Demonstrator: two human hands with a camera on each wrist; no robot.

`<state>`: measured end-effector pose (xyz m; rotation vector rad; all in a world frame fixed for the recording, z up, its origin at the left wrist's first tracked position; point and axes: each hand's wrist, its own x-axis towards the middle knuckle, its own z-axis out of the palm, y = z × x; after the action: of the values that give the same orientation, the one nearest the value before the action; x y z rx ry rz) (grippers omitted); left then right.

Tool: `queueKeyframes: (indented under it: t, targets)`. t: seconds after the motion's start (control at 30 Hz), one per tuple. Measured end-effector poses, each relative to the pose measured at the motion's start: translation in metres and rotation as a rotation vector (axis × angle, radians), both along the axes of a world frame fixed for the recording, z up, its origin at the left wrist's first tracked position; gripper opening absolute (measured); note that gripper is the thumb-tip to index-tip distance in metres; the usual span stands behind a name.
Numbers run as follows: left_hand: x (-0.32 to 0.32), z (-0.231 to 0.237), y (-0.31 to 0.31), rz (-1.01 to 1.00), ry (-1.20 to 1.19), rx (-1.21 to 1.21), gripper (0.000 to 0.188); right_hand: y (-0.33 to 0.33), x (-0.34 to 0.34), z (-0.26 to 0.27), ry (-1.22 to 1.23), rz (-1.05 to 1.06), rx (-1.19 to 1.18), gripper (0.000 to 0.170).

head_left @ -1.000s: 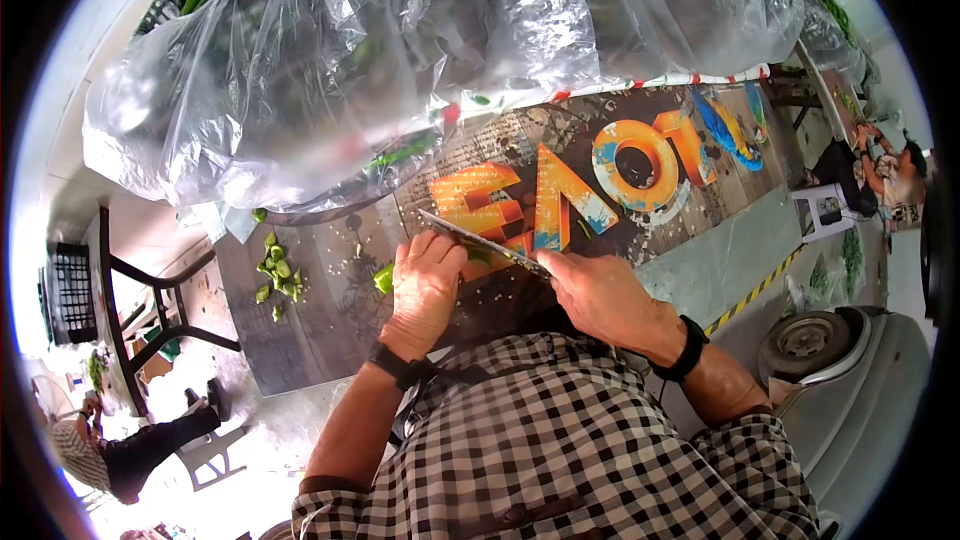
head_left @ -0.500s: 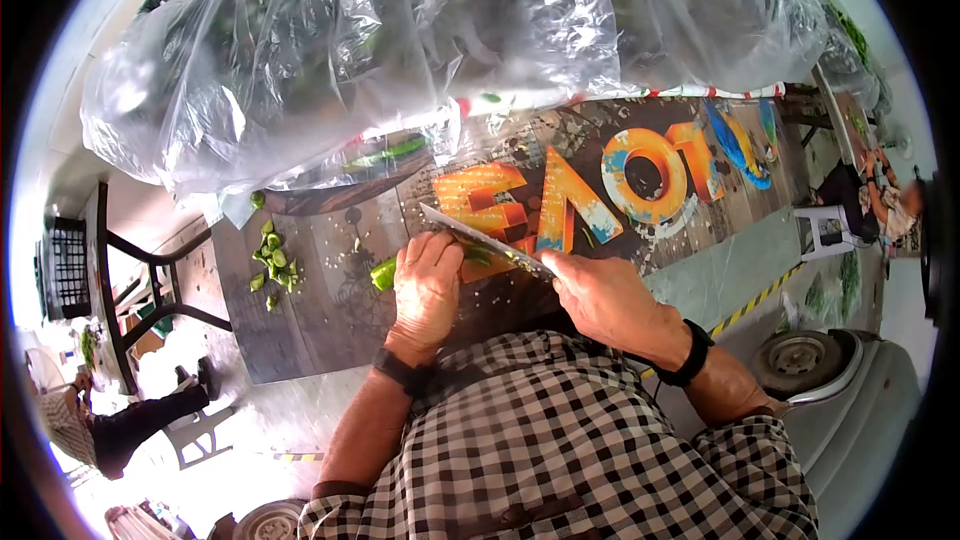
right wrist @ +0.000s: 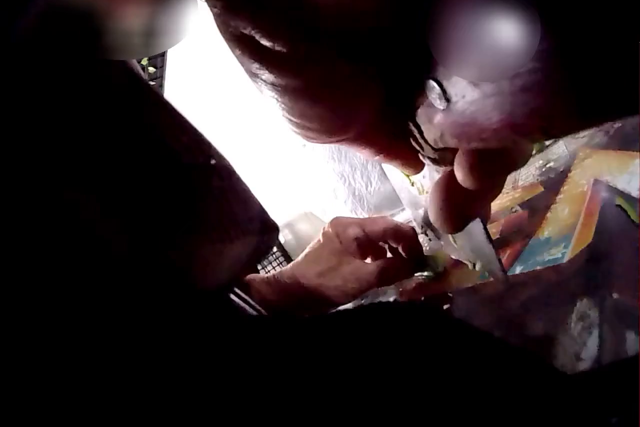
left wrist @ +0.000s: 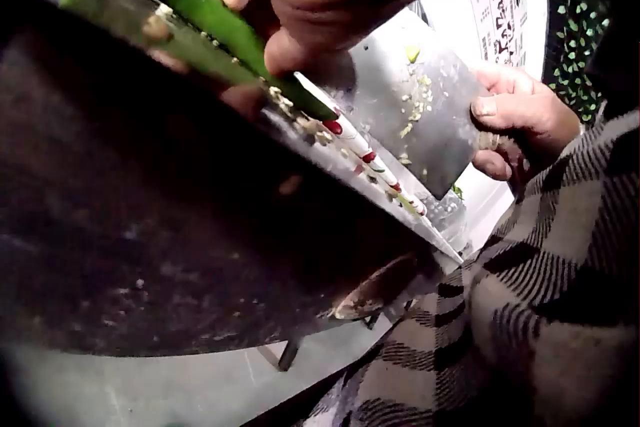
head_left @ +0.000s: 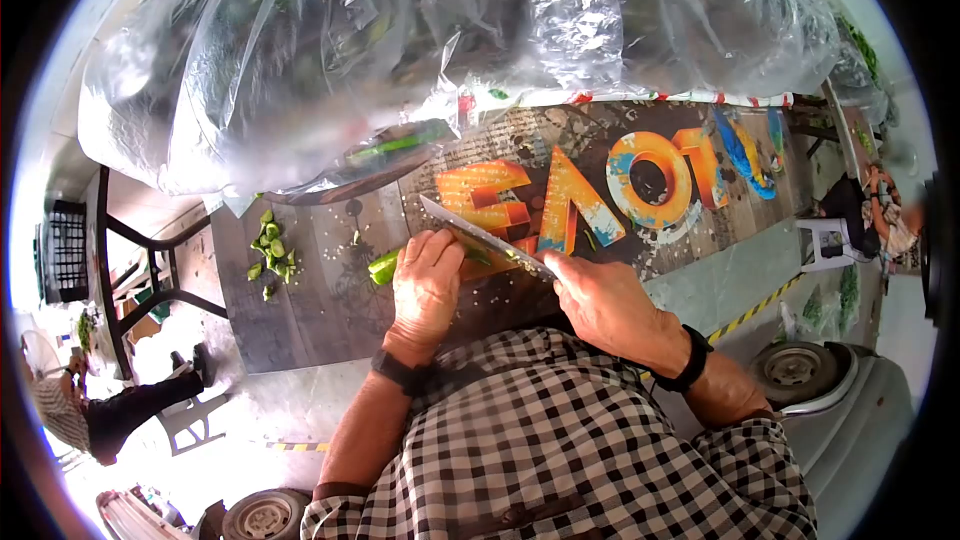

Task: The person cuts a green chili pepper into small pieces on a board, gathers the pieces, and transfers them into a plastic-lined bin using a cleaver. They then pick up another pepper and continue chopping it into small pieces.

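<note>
On the printed table, the left hand grips a long green pepper, whose end sticks out to its left. The right hand holds a wide-bladed knife by its handle end, the blade slanting up and left beside the left fingers. In the left wrist view, pale seeds cling to the knife blade, and the green pepper lies under the left fingers. Dark and partly hidden, the knife shows between both hands in the right wrist view.
Cut green pieces lie on the table's left part, with seeds scattered around. Clear plastic over a large bundle covers the table's far side. A seated person is at lower left, another at far right beside a white stool.
The head view has shifted slightly, moving the table and surroundings in the picture. Both hands keep nearly the same hold on pepper and knife; more of the pepper's left end shows.
</note>
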<state>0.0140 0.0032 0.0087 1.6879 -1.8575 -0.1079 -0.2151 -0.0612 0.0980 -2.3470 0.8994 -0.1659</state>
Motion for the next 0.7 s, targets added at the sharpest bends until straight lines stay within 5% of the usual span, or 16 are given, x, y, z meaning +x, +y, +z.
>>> queueKeyframes:
  t: [0.7]
  targets:
    - [0.002,0.002,0.003,-0.07,0.018,-0.012,0.019,0.04,0.006,0.01,0.09,-0.15,-0.004,0.037]
